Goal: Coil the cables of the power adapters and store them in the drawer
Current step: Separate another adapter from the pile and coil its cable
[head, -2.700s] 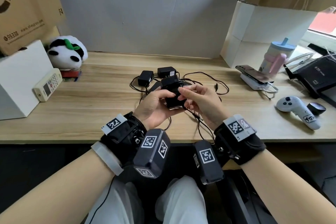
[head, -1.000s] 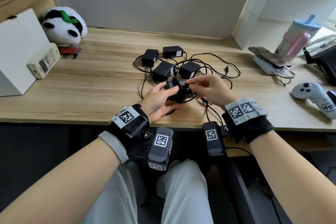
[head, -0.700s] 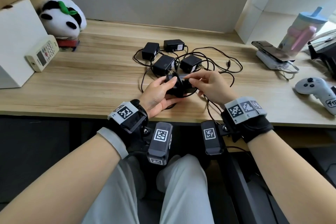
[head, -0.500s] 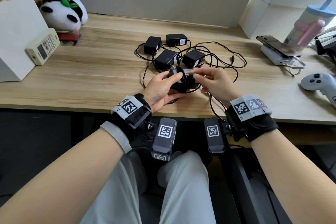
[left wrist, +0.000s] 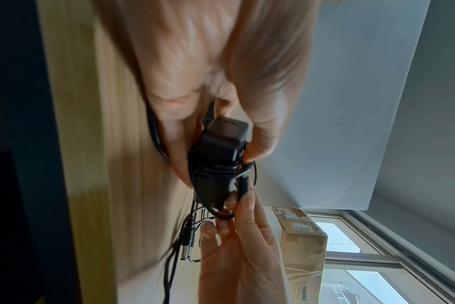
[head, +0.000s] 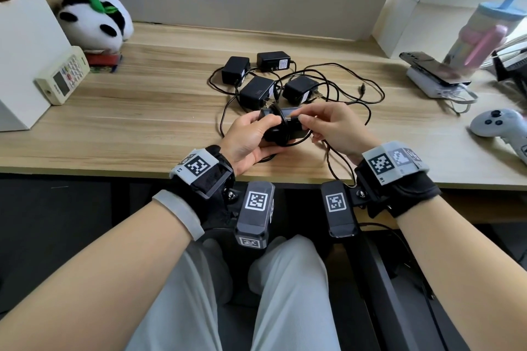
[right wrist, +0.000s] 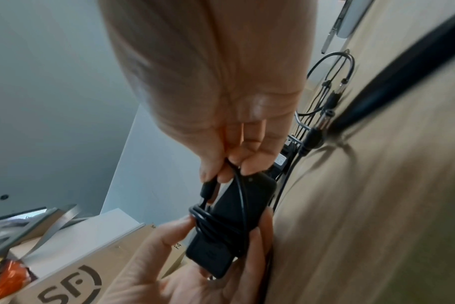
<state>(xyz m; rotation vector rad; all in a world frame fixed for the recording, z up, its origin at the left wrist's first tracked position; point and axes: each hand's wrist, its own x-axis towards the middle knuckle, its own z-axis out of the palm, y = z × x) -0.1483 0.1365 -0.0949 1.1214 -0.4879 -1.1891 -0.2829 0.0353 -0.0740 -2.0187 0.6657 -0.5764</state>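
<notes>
Both hands meet just above the near edge of a light wooden worktop [head: 142, 111]. The left hand [head: 248, 139] grips a black power adapter [head: 282, 128], thumb on top and fingers curled beneath it. Its thin black cable [left wrist: 221, 168] is already wound in several turns around the middle of the adapter's body. The right hand [head: 333, 128] pinches the free end of that cable between thumb and fingertips [left wrist: 229, 202], right against the adapter; in the left wrist view the cable's barrel plug sticks out from that pinch.

Just behind the hands, four more black adapters [head: 258, 91] lie flat on the worktop, close together, with their cables [head: 342, 85] spread in loose, overlapping loops that trail to the right and toward the near edge.

Farther out, at the left, a white remote control [head: 62, 77] leans against a white box [head: 25, 57], with a plush panda [head: 94, 18] behind it. At the right are a phone on a white stand [head: 433, 74], a pink and blue drinking bottle [head: 484, 28], and a white game controller [head: 499, 125].
</notes>
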